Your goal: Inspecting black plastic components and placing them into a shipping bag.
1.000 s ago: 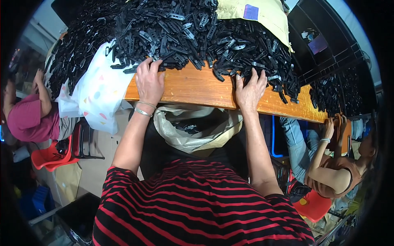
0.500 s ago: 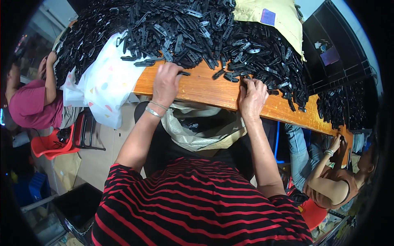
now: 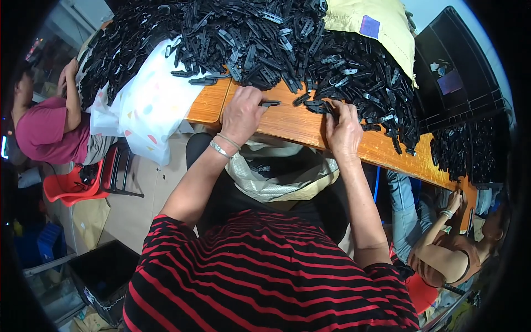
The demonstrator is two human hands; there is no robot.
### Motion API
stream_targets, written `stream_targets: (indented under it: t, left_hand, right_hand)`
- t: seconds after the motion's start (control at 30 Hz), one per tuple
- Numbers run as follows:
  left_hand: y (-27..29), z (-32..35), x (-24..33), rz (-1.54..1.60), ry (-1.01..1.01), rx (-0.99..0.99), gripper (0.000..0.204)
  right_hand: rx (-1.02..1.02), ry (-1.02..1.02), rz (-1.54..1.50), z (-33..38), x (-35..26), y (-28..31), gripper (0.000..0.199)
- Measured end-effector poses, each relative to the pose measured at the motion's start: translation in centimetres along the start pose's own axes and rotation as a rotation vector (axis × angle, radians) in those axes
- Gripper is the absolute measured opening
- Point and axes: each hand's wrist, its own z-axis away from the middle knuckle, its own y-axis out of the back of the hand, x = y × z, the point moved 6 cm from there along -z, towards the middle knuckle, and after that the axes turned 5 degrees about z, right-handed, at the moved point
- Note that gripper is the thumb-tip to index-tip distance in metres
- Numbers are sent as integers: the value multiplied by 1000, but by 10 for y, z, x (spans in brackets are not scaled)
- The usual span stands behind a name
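Heaps of small black plastic clip-like parts [image 3: 265,39] cover most of the orange wooden table [image 3: 301,124] in front of me, stacked so thickly that single pieces are hard to pick out, and the pile runs out of sight at the top edge. My left hand [image 3: 241,113] lies palm down at the near edge of the pile, fingers curled, with one loose black part [image 3: 271,103] just beside its fingertips; I cannot tell whether my grip is closed on anything, because the back of the hand hides what lies under it. My right hand [image 3: 343,130] rests at the pile's edge too, its fingertips pushed in among the parts, and whether they pinch a piece is hidden as well. A thin silver bracelet [image 3: 219,149] sits on my left wrist. A white plastic bag with pastel spots [image 3: 146,110] hangs over the table's left end, partly buried under parts. Below the table edge, between my forearms, a grey woven sack [image 3: 276,177] gapes open, its bottom cut off by my red-and-black striped shirt [image 3: 265,271]. At the upper right a yellowish cloth sack [image 3: 376,25] lies on the pile, and beside it a dark crate [image 3: 453,72], bent by the lens rim. A person in a pink shirt [image 3: 41,130] sits at left, and another person's arm [image 3: 442,243] shows at lower right, both half lost in the dark edge.
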Motion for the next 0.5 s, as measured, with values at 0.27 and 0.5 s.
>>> stream_targets:
  t: [0.27, 0.5]
  left_hand:
    - [1, 3, 1, 48, 16, -31, 19]
    - [3, 9, 1, 42, 52, -52, 21]
  right_hand:
    - [-204, 99, -229, 17, -33, -18, 30]
    - [-361, -28, -133, 9, -47, -29, 32]
